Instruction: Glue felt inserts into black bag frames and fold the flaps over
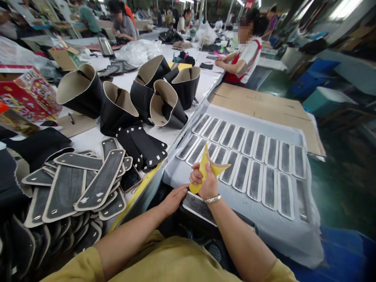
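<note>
My right hand (208, 184), with a metal bracelet at the wrist, grips a yellow piece (202, 166) that splits into two pointed tips at the top. Beside it, my left hand (176, 197) reaches to the edge of a dark strip (197, 205) with a pale border, which lies in front of my body. The left fingers lie close together, and whether they pinch anything is too small to tell. Several similar bordered strips (259, 147) are laid out in two rows on a pale covered surface (179, 172) to the right.
At left, bordered strips with studs (101, 180) are heaped near black tube-shaped pieces (117, 107) and a red box (29, 92). A cardboard sheet (264, 111) lies beyond the rows. A person in a red apron (246, 58) works at the far table.
</note>
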The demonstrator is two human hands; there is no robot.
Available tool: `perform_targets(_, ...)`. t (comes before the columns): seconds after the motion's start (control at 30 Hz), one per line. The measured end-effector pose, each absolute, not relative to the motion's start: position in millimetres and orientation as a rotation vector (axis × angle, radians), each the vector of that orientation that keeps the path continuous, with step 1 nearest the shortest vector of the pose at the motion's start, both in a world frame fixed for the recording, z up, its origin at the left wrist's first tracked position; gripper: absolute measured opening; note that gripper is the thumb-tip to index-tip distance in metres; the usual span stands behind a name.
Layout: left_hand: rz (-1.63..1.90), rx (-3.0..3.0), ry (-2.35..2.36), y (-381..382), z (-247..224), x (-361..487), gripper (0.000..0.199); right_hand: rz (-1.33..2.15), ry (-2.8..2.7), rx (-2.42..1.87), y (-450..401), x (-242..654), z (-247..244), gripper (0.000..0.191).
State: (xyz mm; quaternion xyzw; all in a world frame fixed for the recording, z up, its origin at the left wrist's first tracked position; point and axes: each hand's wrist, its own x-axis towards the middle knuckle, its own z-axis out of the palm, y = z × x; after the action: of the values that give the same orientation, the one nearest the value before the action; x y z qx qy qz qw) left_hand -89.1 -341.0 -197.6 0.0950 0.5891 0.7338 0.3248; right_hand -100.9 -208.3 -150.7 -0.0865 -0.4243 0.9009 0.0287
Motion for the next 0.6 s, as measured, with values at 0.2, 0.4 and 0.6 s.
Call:
perform_targets(0.2, 1.874, 0.380, 1.584, -342.8, -193.0, -89.6, 0.044, 2.600, -1.584, -0.173, -219.4, -91.1, -148.9, 0.040)
perform_targets(0.4, 2.061, 0.145, 1.141, -352.9, -202.9, -80.3, 0.053, 2.655, -1.341, -0.403, -232.1, -87.0, -138.2, 0.037)
perform_targets(0.6, 2.006, 0.264, 1.232, -360.2, -206.3, -76.7, 0.049, 2.408, -1.570, -0.442, -256.9, -80.3, -142.1, 0.037)
